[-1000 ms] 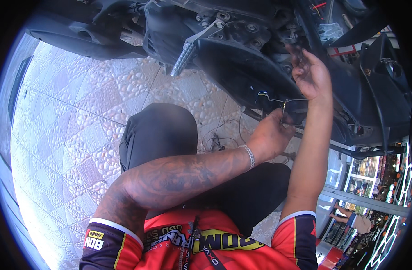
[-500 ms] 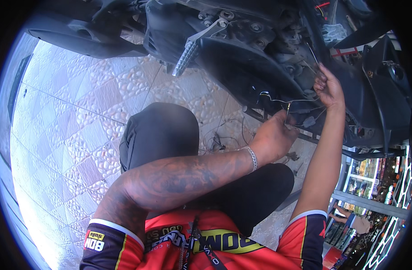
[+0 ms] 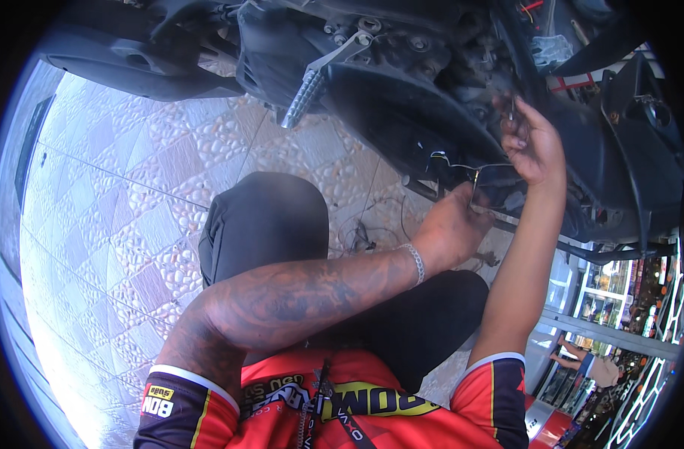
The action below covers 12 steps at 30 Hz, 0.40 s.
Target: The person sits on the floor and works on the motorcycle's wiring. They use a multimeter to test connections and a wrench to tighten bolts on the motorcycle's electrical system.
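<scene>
Two bare hands were up at the underside of a black motorcycle (image 3: 402, 97), seen from the head view.

Nearest: red-and-black jersey with yellow trim (image 3: 334, 404) at the bottom edge, black-trousered knee (image 3: 263, 224) raised mid-frame. Tattooed left forearm crossed over the lap, silver chain bracelet (image 3: 414, 263) on the wrist.

Left hand (image 3: 454, 228) was curled closed, fingertips pinched on a thin bent grey metal wire (image 3: 461, 166) at the lower edge of the bike's black body panel. Exact grip point was hidden by the knuckles.

Right hand (image 3: 532, 146) was raised higher and just beyond the left one, palm facing the camera, fingers loosely curled. Thumb and forefinger were pinched on a small thin dark part (image 3: 511, 108) near the engine area; could not tell what it was. The wire ran between the two hands, along the panel edge, touching the bike.

Farther: ribbed silver metal footpeg (image 3: 306, 88) angled down from the frame, well left of both hands. Thin dark loose cable (image 3: 357, 236) lay on the floor beside the knee. Pale patterned floor tiles (image 3: 117, 194) spread out to the left. Black fairing panel (image 3: 132, 63) at top left.

Far right edge: shop shelves with coloured goods (image 3: 618, 299), too small to make out.
</scene>
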Available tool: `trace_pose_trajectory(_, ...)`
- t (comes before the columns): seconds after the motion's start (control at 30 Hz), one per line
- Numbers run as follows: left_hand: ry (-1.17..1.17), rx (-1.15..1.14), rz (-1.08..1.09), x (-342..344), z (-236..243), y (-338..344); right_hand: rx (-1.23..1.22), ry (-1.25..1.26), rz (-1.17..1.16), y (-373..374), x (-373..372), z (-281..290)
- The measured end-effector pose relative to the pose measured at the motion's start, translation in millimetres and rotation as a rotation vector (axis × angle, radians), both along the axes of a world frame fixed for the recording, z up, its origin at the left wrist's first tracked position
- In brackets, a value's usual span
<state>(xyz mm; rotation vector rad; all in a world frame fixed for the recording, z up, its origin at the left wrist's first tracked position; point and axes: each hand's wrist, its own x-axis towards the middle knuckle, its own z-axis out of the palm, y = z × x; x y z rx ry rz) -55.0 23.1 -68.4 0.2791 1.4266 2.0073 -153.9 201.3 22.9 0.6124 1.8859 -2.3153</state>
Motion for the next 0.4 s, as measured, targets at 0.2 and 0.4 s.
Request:
trace_pose_trajectory(0.2, -0.004, -0.032, -0.005, 1.1, 2.1, -2.0, -0.063, -0.019, -0.027, -2.0, -15.3, -2.7)
trace_pose_trajectory(0.4, 0.019, 0.0, 0.0, 0.6, -3.5, 4.9, -0.101, 0.049, -0.194, -20.4, -37.2, -8.9)
